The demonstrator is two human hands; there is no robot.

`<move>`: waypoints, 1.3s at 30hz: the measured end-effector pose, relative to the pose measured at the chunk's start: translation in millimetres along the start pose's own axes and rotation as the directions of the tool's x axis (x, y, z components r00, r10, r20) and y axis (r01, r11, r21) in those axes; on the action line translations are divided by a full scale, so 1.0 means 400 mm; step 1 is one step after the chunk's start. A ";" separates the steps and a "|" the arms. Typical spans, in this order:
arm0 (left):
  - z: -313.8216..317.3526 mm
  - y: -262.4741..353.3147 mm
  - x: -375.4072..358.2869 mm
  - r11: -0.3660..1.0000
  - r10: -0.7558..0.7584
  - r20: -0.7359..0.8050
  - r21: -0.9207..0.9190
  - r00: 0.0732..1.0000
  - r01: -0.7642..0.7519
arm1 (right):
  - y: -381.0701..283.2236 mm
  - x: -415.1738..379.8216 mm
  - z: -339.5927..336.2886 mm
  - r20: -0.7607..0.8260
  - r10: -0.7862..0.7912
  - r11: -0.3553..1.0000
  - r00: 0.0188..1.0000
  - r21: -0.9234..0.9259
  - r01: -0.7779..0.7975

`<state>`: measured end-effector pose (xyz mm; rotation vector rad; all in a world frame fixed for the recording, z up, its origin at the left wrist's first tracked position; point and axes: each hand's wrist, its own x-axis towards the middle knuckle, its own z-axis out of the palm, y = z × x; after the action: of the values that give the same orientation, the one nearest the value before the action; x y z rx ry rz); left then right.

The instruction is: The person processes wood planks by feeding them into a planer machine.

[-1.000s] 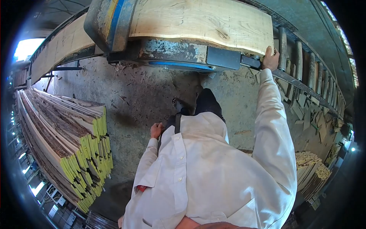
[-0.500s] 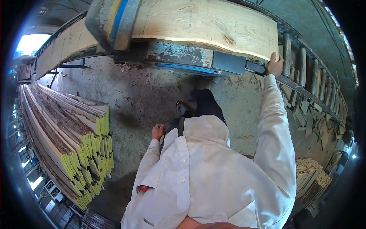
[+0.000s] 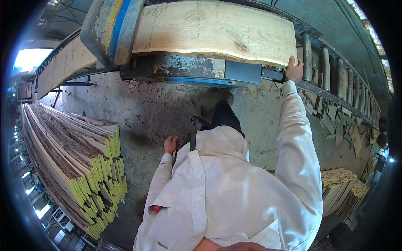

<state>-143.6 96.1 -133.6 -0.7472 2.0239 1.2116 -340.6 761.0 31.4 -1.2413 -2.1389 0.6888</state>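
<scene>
A long pale wooden board (image 3: 201, 33) with one bark-like wavy edge lies across the top of the view, passing under a blue-and-yellow machine housing (image 3: 111, 33). My right hand (image 3: 294, 70) grips the near corner of the board's right end, its arm stretched forward. The fingers are bent against the wood, partly hidden at the edge. My left hand (image 3: 171, 144) hangs low beside my thigh, its fingers curled in and nothing visible in them. The machine's worn blue-grey base (image 3: 188, 67) sits just below the board.
A roller conveyor (image 3: 325, 69) runs on to the right, with wood offcuts (image 3: 335, 119) beneath it. At left stands a big stack of boards (image 3: 63, 146) with yellow-painted ends. Another stack (image 3: 341, 192) is at lower right. Chips litter the concrete floor (image 3: 146, 100).
The whole view has shifted slightly, putting the machine lower and farther left. My right hand stays at the board's end, and the board has slid very slightly left against the machine.
</scene>
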 end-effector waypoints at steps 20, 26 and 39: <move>0.049 0.046 0.139 0.806 0.393 0.063 0.457 0.917 -0.376 | -0.015 -0.007 -0.018 -0.012 -0.029 0.997 1.000 -0.065 0.028; 0.039 0.144 0.082 0.839 0.275 0.001 0.489 0.962 -0.240 | -0.013 -0.005 -0.023 0.016 0.012 1.000 1.000 -0.009 -0.012; -0.015 0.042 0.205 0.743 0.402 0.069 0.557 0.913 -0.370 | 0.016 0.010 -0.012 0.017 0.078 0.994 0.997 -0.078 -0.077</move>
<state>-208.5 86.0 -185.7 -0.0635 2.4898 0.7152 -335.2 768.0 31.5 -1.3697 -2.1610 0.6589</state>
